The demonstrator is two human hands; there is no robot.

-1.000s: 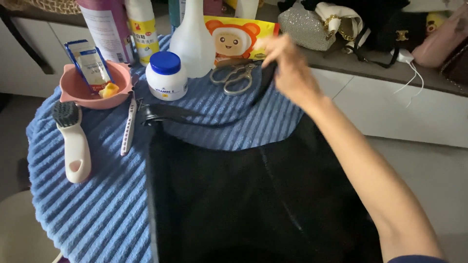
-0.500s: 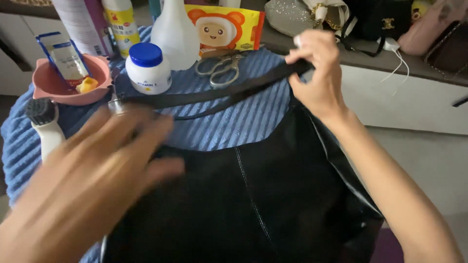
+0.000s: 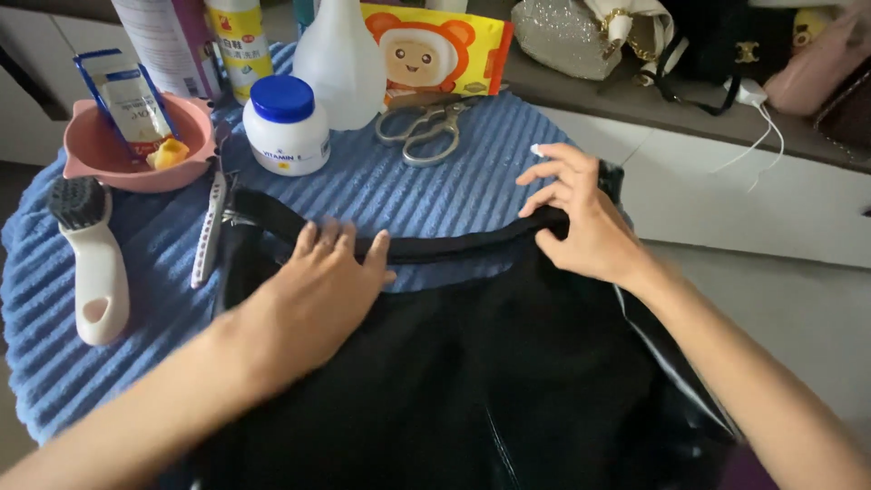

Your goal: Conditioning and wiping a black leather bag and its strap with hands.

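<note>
Brought the left hand (image 3: 313,290) down out of the air, where it had hung blurred half a second earlier, and laid it flat with fingers slightly spread on the upper part of the black bag (image 3: 508,381), fingertips touching the black strap (image 3: 435,247). Kept the right hand (image 3: 581,222) on the strap's right end, pinching it between thumb and loosely curled fingers, but lowered from the raised pull of a moment before. Left the strap slack in a shallow curve across the blue ribbed mat (image 3: 454,172) rather than stretched taut above it. Judged the bag settled and held from both sides, spread over the near half of the worktop and hanging off its near and right edges.

Found little free room beyond the strap. Noted scissors (image 3: 426,132) just past it on the mat, and a white jar with a blue lid (image 3: 286,127) near the left fingertips. Saw a slim white tool (image 3: 210,231) lying alongside the bag's left corner, touching or nearly so; could not tell which. Counted a white-handled brush (image 3: 91,263) and a pink bowl (image 3: 100,159) farther left, close to the mat's edge. Marked a clear bottle (image 3: 340,63) and an orange packet (image 3: 435,50) crowding the far rim. Found bare mat only in the strip between the strap and the scissors.
</note>
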